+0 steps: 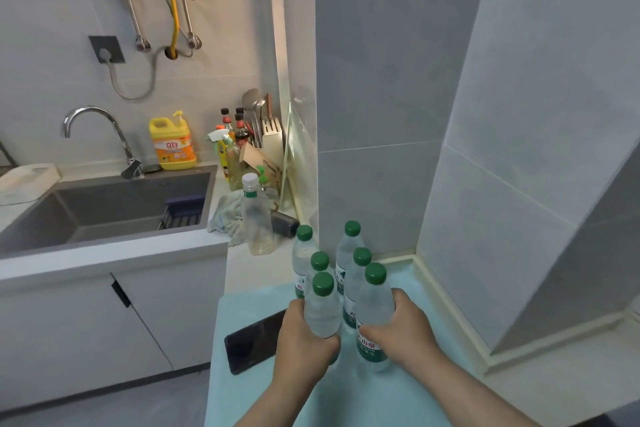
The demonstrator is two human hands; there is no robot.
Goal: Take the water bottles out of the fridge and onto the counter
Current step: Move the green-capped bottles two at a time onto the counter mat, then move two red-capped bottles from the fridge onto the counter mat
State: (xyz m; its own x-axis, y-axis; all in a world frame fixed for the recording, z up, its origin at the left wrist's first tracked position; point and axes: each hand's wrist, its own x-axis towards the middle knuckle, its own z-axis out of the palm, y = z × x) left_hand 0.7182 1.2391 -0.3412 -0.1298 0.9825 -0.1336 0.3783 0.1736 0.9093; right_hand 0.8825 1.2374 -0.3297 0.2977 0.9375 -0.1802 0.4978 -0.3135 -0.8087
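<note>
Several clear water bottles with green caps stand in two rows on a pale green counter [408, 395] against the tiled wall. My left hand [301, 340] is wrapped around the nearest bottle of the left row [322, 305]. My right hand [405, 329] grips the nearest bottle of the right row [374, 308], whose green label shows below my fingers. Both held bottles are upright, at the counter surface. The other bottles [349, 246] stand close behind them. The fridge is out of view.
A black phone [252, 340] lies on the counter left of my left hand. A taller white-capped bottle [256, 215], a cloth, a dark sink [104, 215], a tap, yellow detergent [173, 142] and a knife block occupy the counter at the left. Tiled walls close off the right.
</note>
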